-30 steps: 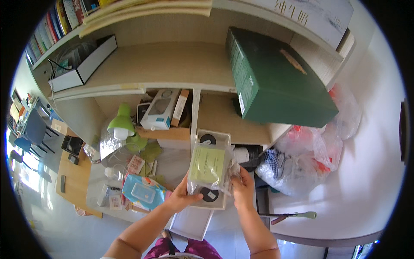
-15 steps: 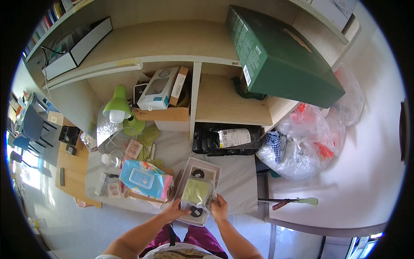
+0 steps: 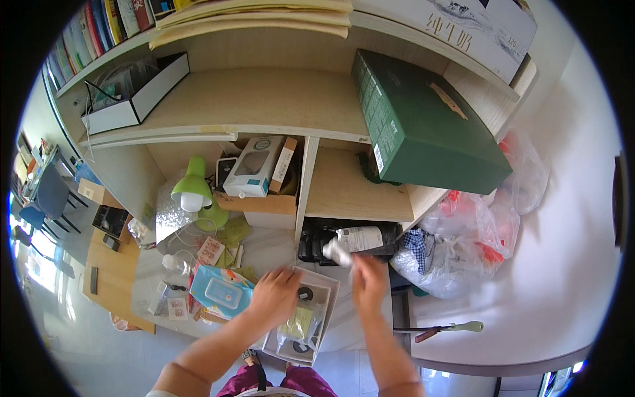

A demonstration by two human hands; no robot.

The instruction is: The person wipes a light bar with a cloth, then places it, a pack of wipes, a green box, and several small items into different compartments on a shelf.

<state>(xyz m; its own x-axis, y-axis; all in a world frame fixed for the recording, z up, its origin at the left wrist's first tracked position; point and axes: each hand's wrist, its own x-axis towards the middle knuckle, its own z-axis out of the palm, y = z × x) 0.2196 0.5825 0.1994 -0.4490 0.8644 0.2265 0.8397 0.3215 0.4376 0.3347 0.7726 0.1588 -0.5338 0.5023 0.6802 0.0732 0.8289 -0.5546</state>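
Over the desk, my right hand (image 3: 368, 281) is closed on a small white object (image 3: 338, 252), smeared by motion; its kind cannot be made out. My left hand (image 3: 276, 296) is above the left wall of a shallow white box (image 3: 323, 325), beside a blue pack of wipes (image 3: 225, 292). Its fingertips are blurred and partly hidden, so I cannot tell whether they grip anything. Inside the box lies a yellow-green packet in clear plastic (image 3: 297, 324), with a round black piece (image 3: 305, 294) above it and another dark one below.
A green lamp (image 3: 192, 185) stands at the desk's back left, near loose papers and cables. Behind the box lies a black plastic parcel (image 3: 317, 241). A large green box (image 3: 430, 126) juts from the shelf, above clear plastic bags (image 3: 450, 264) on the right.
Both hands have come off the yellow-green packet, which now rests in the box. My right hand has risen toward the parcel with the white object; my left hand has moved up toward the wipes.
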